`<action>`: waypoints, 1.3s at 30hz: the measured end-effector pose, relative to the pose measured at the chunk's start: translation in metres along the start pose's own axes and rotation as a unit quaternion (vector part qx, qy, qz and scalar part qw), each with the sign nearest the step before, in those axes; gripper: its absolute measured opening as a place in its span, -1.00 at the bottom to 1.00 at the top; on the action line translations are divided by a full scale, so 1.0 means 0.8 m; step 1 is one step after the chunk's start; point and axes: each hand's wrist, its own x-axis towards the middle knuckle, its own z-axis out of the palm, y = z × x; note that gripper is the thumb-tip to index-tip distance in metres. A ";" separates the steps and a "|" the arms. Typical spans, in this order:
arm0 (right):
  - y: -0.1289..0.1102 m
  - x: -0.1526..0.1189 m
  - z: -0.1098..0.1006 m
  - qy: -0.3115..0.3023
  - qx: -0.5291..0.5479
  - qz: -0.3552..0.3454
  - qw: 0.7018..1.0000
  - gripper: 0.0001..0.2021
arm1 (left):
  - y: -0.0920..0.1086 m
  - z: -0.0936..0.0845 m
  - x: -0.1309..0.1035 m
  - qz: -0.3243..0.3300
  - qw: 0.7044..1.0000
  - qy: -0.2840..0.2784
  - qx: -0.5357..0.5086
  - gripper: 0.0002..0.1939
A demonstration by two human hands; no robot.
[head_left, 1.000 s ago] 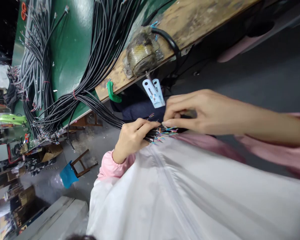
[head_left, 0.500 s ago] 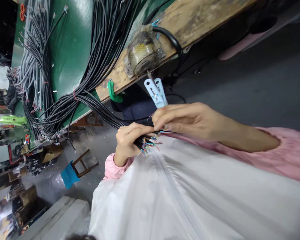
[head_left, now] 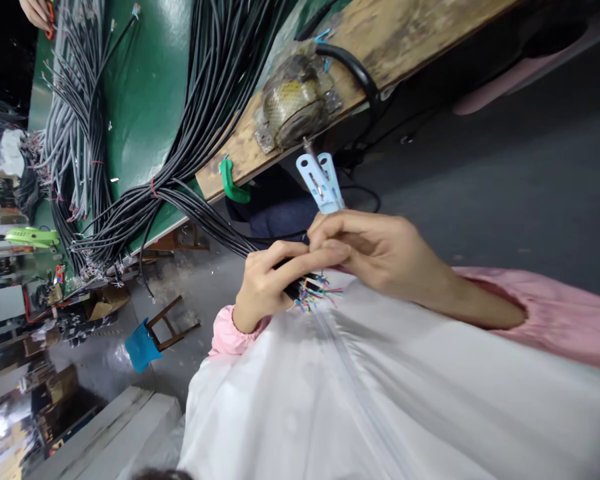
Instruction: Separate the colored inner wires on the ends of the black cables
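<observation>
My left hand (head_left: 270, 280) is wrapped around a bundle of black cables (head_left: 296, 289). Thin multicoloured wires (head_left: 313, 297) fan out from the cut ends below its fingers. Fingertip to fingertip with it, my right hand (head_left: 367, 243) is closed in a pinch; whatever lies between its fingers is hidden. Just above the right fingers is a light blue plastic clip (head_left: 320, 183), its lower end partly covered by them. The clip sits on the shaft of a small motor (head_left: 295, 107) fixed to a wooden board.
More black cables (head_left: 215, 87), tied with a red band, spread over the green tabletop (head_left: 140, 100). Grey cables (head_left: 70, 153) lie farther left. A green clamp (head_left: 233, 181) grips the board's edge. Another person's hand (head_left: 37, 12) holds orange-handled scissors. A blue stool (head_left: 143, 347) stands on the floor.
My right fingers have drawn in against my left fingertips, and the coloured wires that stuck out beneath them are now covered. Another person's hand has come in at the top left onto the orange handles.
</observation>
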 end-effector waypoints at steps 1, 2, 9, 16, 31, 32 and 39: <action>0.000 0.000 0.000 0.007 -0.018 -0.025 1.000 -0.61 | 0.001 -0.002 -0.002 -0.004 1.000 -0.015 0.004 -0.70; 0.000 0.000 -0.001 0.024 -0.045 -0.054 0.997 -0.64 | 0.001 -0.005 -0.004 -0.003 1.000 -0.026 0.003 -0.71; 0.003 0.002 -0.018 0.057 -0.180 -0.213 0.959 -0.84 | 0.003 -0.009 0.000 -0.005 0.999 -0.009 -0.046 -0.62; 0.000 -0.004 -0.022 0.002 -0.234 -0.234 0.944 -0.81 | 0.000 -0.001 -0.001 -0.055 0.997 0.020 -0.051 -0.64; 0.023 0.051 -0.047 0.059 -0.095 0.002 0.994 -0.40 | 0.004 0.008 0.016 -0.132 0.989 0.054 -0.047 -0.60; 0.019 0.059 -0.044 0.058 -0.066 0.027 0.996 -0.32 | 0.006 0.010 0.020 -0.121 0.989 0.077 -0.042 -0.62; 0.001 0.086 -0.024 -0.001 0.096 0.159 0.983 -0.24 | 0.016 0.021 0.043 -0.083 0.976 0.200 -0.003 -0.73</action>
